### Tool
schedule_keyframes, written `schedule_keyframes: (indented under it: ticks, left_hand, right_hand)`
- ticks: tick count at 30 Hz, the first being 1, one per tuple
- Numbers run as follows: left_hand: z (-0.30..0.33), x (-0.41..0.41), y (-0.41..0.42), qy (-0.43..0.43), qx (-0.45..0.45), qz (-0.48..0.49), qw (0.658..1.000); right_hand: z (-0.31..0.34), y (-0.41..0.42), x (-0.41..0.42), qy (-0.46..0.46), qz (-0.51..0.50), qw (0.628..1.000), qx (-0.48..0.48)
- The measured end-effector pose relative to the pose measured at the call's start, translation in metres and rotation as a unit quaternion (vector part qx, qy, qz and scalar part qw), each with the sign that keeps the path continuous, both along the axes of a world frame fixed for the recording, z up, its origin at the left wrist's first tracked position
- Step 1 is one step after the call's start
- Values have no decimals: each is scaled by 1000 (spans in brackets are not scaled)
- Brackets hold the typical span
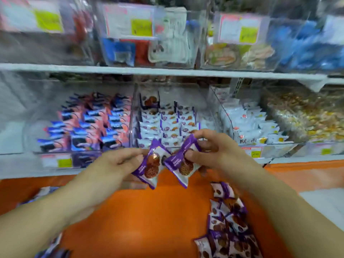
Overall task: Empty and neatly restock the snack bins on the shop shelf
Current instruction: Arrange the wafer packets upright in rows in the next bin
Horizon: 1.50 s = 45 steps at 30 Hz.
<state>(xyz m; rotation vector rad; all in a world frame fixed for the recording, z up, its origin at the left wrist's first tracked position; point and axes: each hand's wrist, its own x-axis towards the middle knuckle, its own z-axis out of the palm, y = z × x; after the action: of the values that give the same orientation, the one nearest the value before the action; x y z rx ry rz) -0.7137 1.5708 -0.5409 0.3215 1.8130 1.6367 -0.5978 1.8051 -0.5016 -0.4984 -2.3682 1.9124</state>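
While both hands work in front of the lower shelf, the head view shows restocking of the middle bin (167, 123) under way but not finished. The left hand (119, 162) pinches one purple-and-white biscuit packet (151, 167) by its upper edge; the right hand (217, 151) has its grip closed round a second packet (183, 164) of the same kind. Both packets sit just before the bin's front wall, above the orange counter (139, 220). Inside the bin, matching packets stand in tidy rows filling roughly the front and centre, while the right side appears sparse, though blur limits certainty. A loose pile of packets (229, 228) lies on the counter at lower right, and a few more show at the lower left edge, so in my judgement a fair share is yet to be placed. The left neighbouring bin (89, 125), with blue-and-pink packets, looks orderly; the right one (251, 123), with white packets, looks filled.
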Motion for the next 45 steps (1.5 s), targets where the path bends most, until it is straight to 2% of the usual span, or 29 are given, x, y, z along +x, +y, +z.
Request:
schedule_keyframes:
  ticks: [3, 5, 8, 12, 16, 19, 21, 24, 29, 34, 37, 39, 42, 43, 45]
  left_hand:
    - [27, 0, -12, -35, 51, 21, 998]
    - [36, 0, -15, -28, 57, 27, 998]
    - [39, -5, -17, 7, 21, 21, 1000]
    - [37, -9, -15, 40, -50, -52, 997]
    - [32, -11, -7, 43, -35, -30, 998]
    - [30, -9, -4, 32, 0, 9, 999]
    - [30, -5, -2, 25, 21, 29, 999]
    - [31, 2, 3, 49, 25, 33, 998]
    - [29, 6, 8, 138, -26, -5, 990]
    - [26, 2, 11, 196, -58, -20, 979]
    - [24, -20, 5, 271, -127, -59, 952]
    - [24, -43, 0, 376, -192, -78, 903]
    - [17, -74, -2, 507, -281, -97, 809]
    - [11, -81, -2, 521, -309, -109, 788]
    - [1, -86, -4, 527, -336, -129, 770]
  right_hand:
    - [9, -35, -17, 40, 5, 999, 9]
    - [3, -51, -25, 71, -20, 997, 38]
    - [-8, -65, -30, 82, -45, 994, 59]
    - [-18, -69, -28, 71, -92, 988, 101]
    - [-22, -66, -29, 95, -132, 986, 47]
    - [-26, -62, -26, 71, -92, 991, -62]
    - [-29, -62, -26, 56, -51, 993, -94]
    - [-34, -63, -27, 81, -77, 984, -142]
    - [-36, -62, -26, 101, -97, 977, -159]
    - [-34, -61, -30, 124, -101, 980, -115]
    - [-31, -53, -35, 111, -139, 978, -105]
    - [-28, -43, -42, 107, -152, 979, -80]
    - [-26, -24, -68, 74, -164, 983, 37]
    - [-26, -18, -82, 61, -161, 982, 80]
    - [-29, -4, -118, 40, -139, 974, 172]
